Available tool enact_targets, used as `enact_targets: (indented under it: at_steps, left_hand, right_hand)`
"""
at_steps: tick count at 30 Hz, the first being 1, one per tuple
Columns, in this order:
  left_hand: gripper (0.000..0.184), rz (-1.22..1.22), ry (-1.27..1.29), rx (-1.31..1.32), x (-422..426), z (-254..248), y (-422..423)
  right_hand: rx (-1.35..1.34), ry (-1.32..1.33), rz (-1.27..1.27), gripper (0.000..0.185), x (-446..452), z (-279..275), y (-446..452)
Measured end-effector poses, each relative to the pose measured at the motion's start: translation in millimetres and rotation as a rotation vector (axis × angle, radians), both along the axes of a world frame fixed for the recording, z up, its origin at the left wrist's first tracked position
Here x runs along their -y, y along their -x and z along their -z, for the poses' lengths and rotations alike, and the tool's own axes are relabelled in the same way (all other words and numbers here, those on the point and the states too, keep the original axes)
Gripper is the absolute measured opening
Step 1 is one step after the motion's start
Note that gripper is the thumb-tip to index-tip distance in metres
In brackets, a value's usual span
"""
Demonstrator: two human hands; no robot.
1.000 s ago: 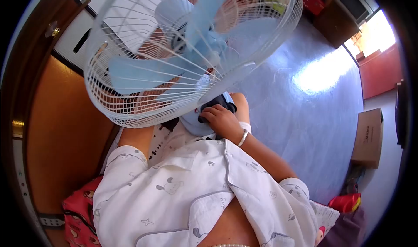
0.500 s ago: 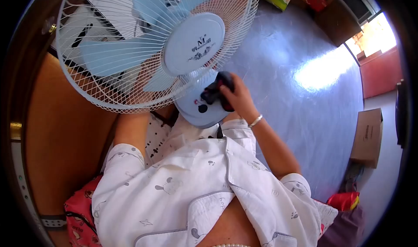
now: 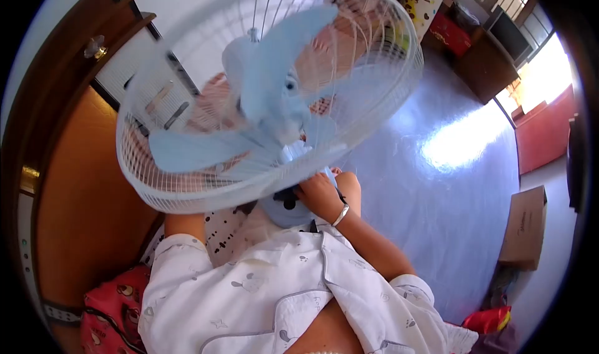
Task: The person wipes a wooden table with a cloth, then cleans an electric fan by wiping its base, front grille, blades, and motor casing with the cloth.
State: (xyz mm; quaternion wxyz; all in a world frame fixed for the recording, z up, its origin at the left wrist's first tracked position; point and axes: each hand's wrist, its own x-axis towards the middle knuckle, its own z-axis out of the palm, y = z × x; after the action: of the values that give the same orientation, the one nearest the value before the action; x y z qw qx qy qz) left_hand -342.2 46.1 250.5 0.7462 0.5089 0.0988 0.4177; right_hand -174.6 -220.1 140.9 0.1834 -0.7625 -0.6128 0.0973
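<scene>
A light-blue table fan point(image 3: 274, 85) with a white wire cage fills the upper middle of the view, tilted and blurred by motion. Its blue base point(image 3: 288, 215) is just above my lap. My right hand point(image 3: 321, 196) is over the base, fingers curled round a dark object point(image 3: 287, 195) that is mostly hidden beneath them. On the left, my left forearm point(image 3: 185, 226) reaches up under the cage. The left hand is hidden behind the wires and blades, so its grip does not show.
A dark wooden cabinet with an orange-brown panel point(image 3: 81, 185) stands close on my left. Red patterned fabric point(image 3: 115, 304) lies by my left side. To the right are a shiny floor point(image 3: 399, 229) and a cardboard box point(image 3: 524, 228) by the wall. A brown desk point(image 3: 480, 70) is farther off.
The fan has swung right and toward me, its cage tilting so the round centre badge no longer shows. My right hand, with the black-and-red object earlier, has moved lower, onto the base.
</scene>
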Motion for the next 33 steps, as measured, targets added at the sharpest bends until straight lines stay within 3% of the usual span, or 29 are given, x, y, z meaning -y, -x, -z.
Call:
enact_targets:
  at_steps: [3, 5, 6, 8, 10, 11, 13, 14, 15, 16, 18, 19, 21, 24, 27, 29, 31, 32, 33]
  left_hand:
    - [0.118, 0.051, -0.201, 0.197, 20, -77, 49]
    - [0.119, 0.082, -0.459, 0.213, 43, -119, 90]
    - [0.119, 0.058, -0.674, 0.136, 57, -135, 106]
    - [0.129, -0.217, -1.309, -0.18, 85, -163, 125]
    - [0.125, -0.541, -1.439, -0.426, 106, -165, 100]
    - [0.125, -0.547, -1.439, -0.425, 106, -161, 89]
    - [0.115, -0.642, -1.128, -0.375, 99, -153, 67]
    - [0.115, -0.646, -1.132, -0.357, 97, -154, 61]
    - [0.111, -0.66, -1.135, -0.374, 96, -157, 55]
    - [0.107, -0.678, -1.138, -0.389, 94, -159, 50]
    - [0.105, -0.69, -1.17, -0.395, 92, -161, 46]
    - [0.103, -0.687, -1.195, -0.427, 92, -161, 45]
    - [0.102, -0.693, -1.212, -0.401, 91, -161, 38]
    - [0.1, -0.698, -1.204, -0.376, 91, -161, 31]
    - [0.098, -0.727, -1.178, -0.419, 96, -165, 26]
    - [0.097, -0.755, -1.174, -0.477, 97, -166, 21]
    - [0.098, -0.743, -1.117, -0.442, 93, -165, 16]
    - [0.098, -0.745, -1.116, -0.448, 91, -165, 15]
    - [0.095, -0.746, -1.12, -0.448, 89, -165, 14]
  right_hand:
    - [0.018, -0.199, -0.048, 0.028, -4, 24, 0]
    - [0.077, -0.173, -0.05, 0.027, -9, 34, 0]
    - [0.147, -0.144, -0.045, 0.026, -11, 38, 0]
    - [0.113, -0.212, -0.03, 0.026, -15, 17, 4]
    - [0.126, -0.166, -0.024, 0.026, -13, 5, 6]
    - [0.122, -0.079, -0.044, 0.028, -13, 7, 5]
    - [0.098, -0.164, -0.127, 0.028, -5, 3, 5]
    - [0.072, -0.246, -0.212, 0.028, -1, -1, 4]
    - [-0.057, -0.143, -0.234, 0.036, 9, -21, 5]
    - [-0.094, -0.302, -0.258, 0.034, 18, -30, 2]
    - [-0.382, -0.345, -0.147, 0.036, 34, -61, -2]
    - [-0.371, -0.354, -0.148, 0.036, 43, -88, -2]
    - [-0.623, -0.376, 0.253, 0.034, 61, -136, 0]
    - [-0.731, -1.107, 0.276, 0.032, 63, -189, -7]
    - [-0.478, -1.494, 0.109, 0.037, 31, -239, -30]
    - [-0.107, -1.476, 0.0, 0.04, 0, -269, -36]
    - [-0.11, -1.367, -0.114, 0.043, -35, -272, -34]
    - [0.162, -1.34, -0.023, 0.047, -43, -273, -27]
    - [0.199, -1.304, -0.051, 0.049, -48, -265, -20]
